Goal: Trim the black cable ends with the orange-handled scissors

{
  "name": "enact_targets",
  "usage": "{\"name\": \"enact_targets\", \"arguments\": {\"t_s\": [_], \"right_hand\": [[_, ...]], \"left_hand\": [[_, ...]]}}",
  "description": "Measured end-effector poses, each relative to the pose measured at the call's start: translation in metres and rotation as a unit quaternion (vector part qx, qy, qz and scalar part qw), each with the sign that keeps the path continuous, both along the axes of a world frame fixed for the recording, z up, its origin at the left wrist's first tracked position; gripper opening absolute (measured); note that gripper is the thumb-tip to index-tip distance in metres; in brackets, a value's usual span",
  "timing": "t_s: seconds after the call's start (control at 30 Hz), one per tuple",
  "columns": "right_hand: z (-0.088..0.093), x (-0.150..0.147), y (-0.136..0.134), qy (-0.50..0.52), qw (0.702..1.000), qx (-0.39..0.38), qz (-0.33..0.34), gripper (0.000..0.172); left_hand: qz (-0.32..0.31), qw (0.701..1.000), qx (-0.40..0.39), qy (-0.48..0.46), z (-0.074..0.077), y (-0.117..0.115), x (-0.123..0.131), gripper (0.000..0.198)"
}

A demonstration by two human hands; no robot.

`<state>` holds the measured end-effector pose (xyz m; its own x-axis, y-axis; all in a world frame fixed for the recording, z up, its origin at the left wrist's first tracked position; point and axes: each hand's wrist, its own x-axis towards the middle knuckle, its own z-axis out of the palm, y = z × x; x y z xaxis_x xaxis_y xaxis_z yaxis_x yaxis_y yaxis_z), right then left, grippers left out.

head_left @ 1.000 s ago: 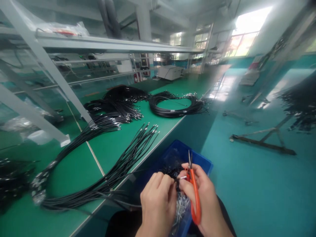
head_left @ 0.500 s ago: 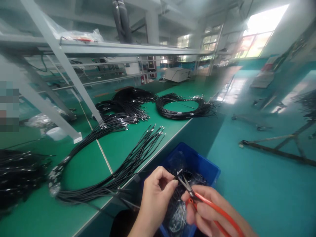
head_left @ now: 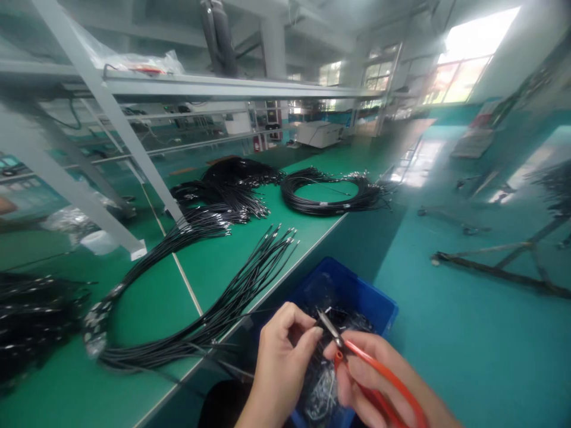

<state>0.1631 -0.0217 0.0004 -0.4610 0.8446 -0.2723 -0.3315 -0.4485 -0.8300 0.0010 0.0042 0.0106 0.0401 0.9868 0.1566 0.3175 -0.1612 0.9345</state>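
My left hand [head_left: 283, 356] pinches the end of a thin black cable [head_left: 318, 324] between thumb and fingertips. Its tip is too small to make out clearly. Red-handled scissors [head_left: 334, 333] are in my right hand [head_left: 370, 380], with fingers around the handles. Their blades look closed, and the points lie right beside the left fingertips. Below both hands stands a blue bin [head_left: 379, 303] holding dark scraps and clear plastic bits. To the left, a curved bundle of black cables [head_left: 187, 336] with metal ends lies on the green table [head_left: 151, 309].
A coiled ring of black cables [head_left: 307, 205] lies farther along the table, beside more cable piles [head_left: 241, 172]. White shelf posts [head_left: 127, 125] rise at the left. Another dark cable pile [head_left: 35, 327] sits near left. A wheeled frame [head_left: 504, 267] stands on the floor at right.
The scissor blades have gone from apart to closed near the cable end, and my right hand has shifted slightly left. My left hand keeps its pinch.
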Motion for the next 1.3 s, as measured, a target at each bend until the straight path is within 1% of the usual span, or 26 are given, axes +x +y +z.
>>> {"name": "enact_targets", "arguments": {"t_s": [0.07, 0.13, 0.17, 0.23, 0.27, 0.33, 0.37, 0.4, 0.43, 0.5, 0.53, 0.57, 0.6, 0.63, 0.7, 0.73, 0.77, 0.83, 0.93, 1.03, 1.13, 1.2, 1.23, 1.3], "right_hand": [[-0.002, -0.001, 0.004, -0.025, 0.999, -0.012, 0.027, 0.035], [-0.004, -0.003, 0.007, -0.072, 0.996, -0.011, 0.050, 0.030], [-0.005, -0.003, 0.008, -0.095, 0.994, -0.003, 0.053, 0.028], [-0.005, -0.003, 0.006, -0.116, 0.992, 0.025, 0.035, 0.028], [-0.004, -0.002, 0.005, -0.110, 0.993, 0.040, 0.016, 0.029], [0.001, 0.001, 0.001, -0.090, 0.993, 0.060, -0.050, 0.032], [0.003, 0.004, 0.000, -0.085, 0.990, 0.061, -0.089, 0.034], [0.005, 0.007, 0.000, -0.090, 0.986, 0.054, -0.129, 0.036], [0.006, 0.011, 0.000, -0.096, 0.980, 0.049, -0.165, 0.038], [0.005, 0.017, 0.002, -0.101, 0.972, 0.023, -0.209, 0.039], [0.003, 0.020, 0.004, -0.094, 0.971, 0.008, -0.220, 0.041], [-0.001, 0.022, 0.005, -0.086, 0.971, -0.010, -0.223, 0.041], [-0.004, 0.023, 0.005, -0.079, 0.971, -0.026, -0.223, 0.042], [-0.006, 0.024, 0.005, -0.073, 0.972, -0.037, -0.220, 0.043], [-0.007, 0.023, 0.003, -0.061, 0.974, -0.039, -0.216, 0.043], [-0.006, 0.022, 0.003, -0.054, 0.975, -0.032, -0.215, 0.042], [-0.004, 0.021, 0.003, -0.047, 0.975, -0.020, -0.215, 0.041], [0.002, 0.018, 0.004, -0.039, 0.975, 0.005, -0.220, 0.036], [0.008, 0.016, 0.009, -0.025, 0.963, 0.047, -0.266, 0.029], [0.009, 0.017, 0.015, -0.004, 0.935, 0.070, -0.347, 0.023], [0.006, 0.020, 0.020, 0.021, 0.902, 0.083, -0.423, 0.020], [0.002, 0.023, 0.023, 0.042, 0.886, 0.084, -0.454, 0.019], [0.000, 0.024, 0.025, 0.050, 0.882, 0.080, -0.461, 0.018], [-0.004, 0.025, 0.027, 0.056, 0.882, 0.071, -0.462, 0.018]], "left_hand": [[-0.003, 1.000, 0.004, 0.009, -0.001, 0.000, -0.001, 0.013], [-0.004, 1.000, 0.008, 0.017, -0.002, 0.002, -0.003, 0.012], [-0.002, 1.000, 0.008, 0.022, -0.002, 0.003, -0.004, 0.012], [0.003, 0.999, 0.006, 0.039, -0.006, 0.004, -0.004, 0.012], [0.003, 0.998, 0.003, 0.060, -0.010, 0.003, -0.003, 0.012], [-0.024, 0.989, 0.002, 0.148, -0.021, -0.002, 0.002, 0.009], [-0.048, 0.978, 0.003, 0.205, -0.029, -0.006, 0.005, 0.008], [-0.086, 0.959, 0.008, 0.269, -0.036, -0.011, 0.008, 0.008], [-0.116, 0.946, 0.007, 0.304, -0.043, -0.016, 0.010, 0.010], [-0.157, 0.925, 0.007, 0.346, -0.054, -0.024, 0.010, 0.015], [-0.154, 0.919, 0.009, 0.363, -0.055, -0.025, 0.007, 0.017], [-0.134, 0.912, 0.012, 0.388, -0.055, -0.024, 0.001, 0.015], [-0.100, 0.904, 0.018, 0.416, -0.052, -0.021, -0.008, 0.010], [-0.053, 0.894, 0.022, 0.444, -0.047, -0.016, -0.018, 0.003], [0.034, 0.873, 0.030, 0.486, -0.036, -0.002, -0.041, 0.015], [0.059, 0.863, 0.034, 0.501, -0.031, 0.006, -0.052, 0.017], [0.073, 0.855, 0.037, 0.512, -0.027, 0.013, -0.061, 0.017], [0.084, 0.847, 0.041, 0.523, -0.022, 0.025, -0.074, 0.017], [0.090, 0.849, 0.035, 0.519, -0.020, 0.036, -0.079, 0.014], [0.079, 0.868, 0.017, 0.489, -0.012, 0.042, -0.067, 0.014], [0.017, 0.893, 0.022, 0.450, 0.007, 0.041, -0.039, 0.017], [-0.026, 0.906, 0.039, 0.420, 0.024, 0.035, -0.015, 0.015], [-0.046, 0.914, 0.049, 0.401, 0.031, 0.030, -0.004, 0.013], [-0.087, 0.917, 0.080, 0.382, 0.043, 0.021, 0.015, 0.007]]}}
